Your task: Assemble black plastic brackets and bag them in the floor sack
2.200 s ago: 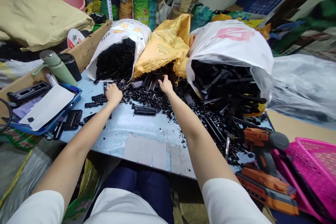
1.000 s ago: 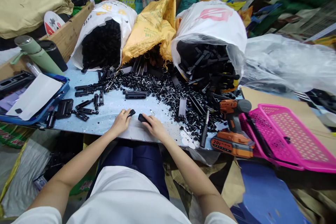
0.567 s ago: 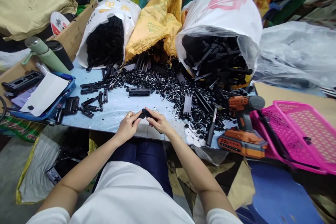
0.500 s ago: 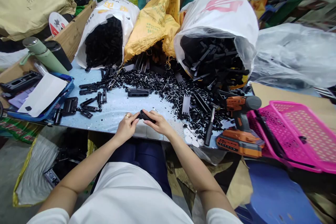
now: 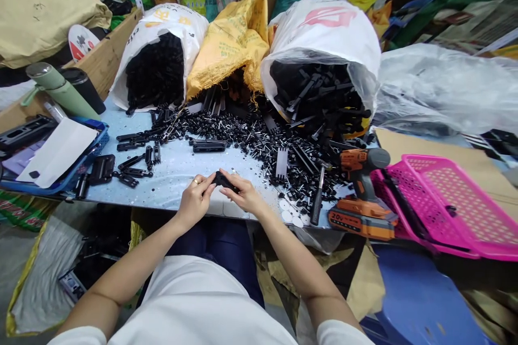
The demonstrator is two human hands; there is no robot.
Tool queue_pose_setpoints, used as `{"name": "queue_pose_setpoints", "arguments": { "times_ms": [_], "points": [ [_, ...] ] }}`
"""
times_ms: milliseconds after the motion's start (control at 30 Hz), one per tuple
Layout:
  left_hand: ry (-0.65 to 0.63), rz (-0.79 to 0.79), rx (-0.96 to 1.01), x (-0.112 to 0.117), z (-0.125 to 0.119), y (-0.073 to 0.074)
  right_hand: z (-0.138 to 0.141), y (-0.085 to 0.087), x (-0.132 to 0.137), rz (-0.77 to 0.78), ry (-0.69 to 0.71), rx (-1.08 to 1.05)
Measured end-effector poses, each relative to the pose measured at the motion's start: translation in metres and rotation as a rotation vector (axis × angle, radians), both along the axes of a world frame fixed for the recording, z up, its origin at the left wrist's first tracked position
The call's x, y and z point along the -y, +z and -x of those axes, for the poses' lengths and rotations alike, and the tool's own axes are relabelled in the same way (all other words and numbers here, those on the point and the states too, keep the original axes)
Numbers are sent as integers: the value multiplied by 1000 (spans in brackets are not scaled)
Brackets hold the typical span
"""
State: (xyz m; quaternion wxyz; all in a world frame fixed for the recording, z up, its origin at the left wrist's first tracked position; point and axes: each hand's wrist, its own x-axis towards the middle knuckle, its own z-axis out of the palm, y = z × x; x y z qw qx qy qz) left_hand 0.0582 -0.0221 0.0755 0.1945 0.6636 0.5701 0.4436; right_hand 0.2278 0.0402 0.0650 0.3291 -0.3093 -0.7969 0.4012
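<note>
Both hands meet at the front edge of the table, closed on one small black plastic part [image 5: 221,178]. My left hand [image 5: 196,194], with a ring on one finger, pinches its left end. The fingers of my right hand [image 5: 242,192] wrap its right end and hide much of it. Just beyond lies a longer black slotted part [image 5: 209,146]. A heap of small black pieces and metal pins [image 5: 243,137] spreads behind and to the right. Several black jointed pieces [image 5: 135,168] lie to the left.
A hammer [image 5: 318,199], an orange cordless drill [image 5: 362,194] and a pink basket [image 5: 457,199] stand at the right. White sacks [image 5: 324,16] of black parts and a yellow sack [image 5: 230,38] line the back. A blue tray [image 5: 91,156] and green flask [image 5: 60,89] are left.
The view has shifted slightly, so the table's contents sit a little further left. Both hands keep hold of the black part, which appears turned slightly between the fingers.
</note>
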Motion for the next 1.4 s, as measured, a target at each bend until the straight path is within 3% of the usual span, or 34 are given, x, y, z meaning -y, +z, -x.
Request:
{"name": "queue_pose_setpoints", "arguments": {
  "times_ms": [133,200,333,433,533,600,667,800,833,867,933,1033,1233,1400],
  "points": [
    [211,-148,167,0,-27,-3,21,-5,17,54,-184,-163],
    [245,-212,205,-2,-31,-2,29,-8,22,27,-220,-214],
    [93,-214,163,-12,-13,-2,33,-17,23,14,-217,-227],
    [-35,-126,117,-16,1,-13,33,-31,25,33,-257,-181],
    [64,-19,72,-9,2,-32,25,-43,21,18,-154,35],
    [168,71,-43,-2,1,-43,7,-44,7,-35,-119,238],
    [103,127,-280,-1,2,-47,-22,-40,-21,-120,-237,357],
    [-447,94,-731,-18,7,-43,-99,-18,-109,-290,-668,461],
    [-527,92,-789,-23,8,-41,-117,-11,-133,-289,-790,541],
    [-546,100,-832,-27,8,-40,-133,-5,-156,-246,-924,630],
    [-457,130,-894,-32,8,-39,-161,6,-194,-133,-1151,742],
    [-305,153,-961,-30,7,-38,-188,17,-230,-46,-1330,773],
    [-250,152,-1021,-20,3,-41,-205,23,-243,-11,-1334,836],
    [-237,209,-958,-15,4,-44,-190,20,-207,-130,-1149,919]
  ]
}}
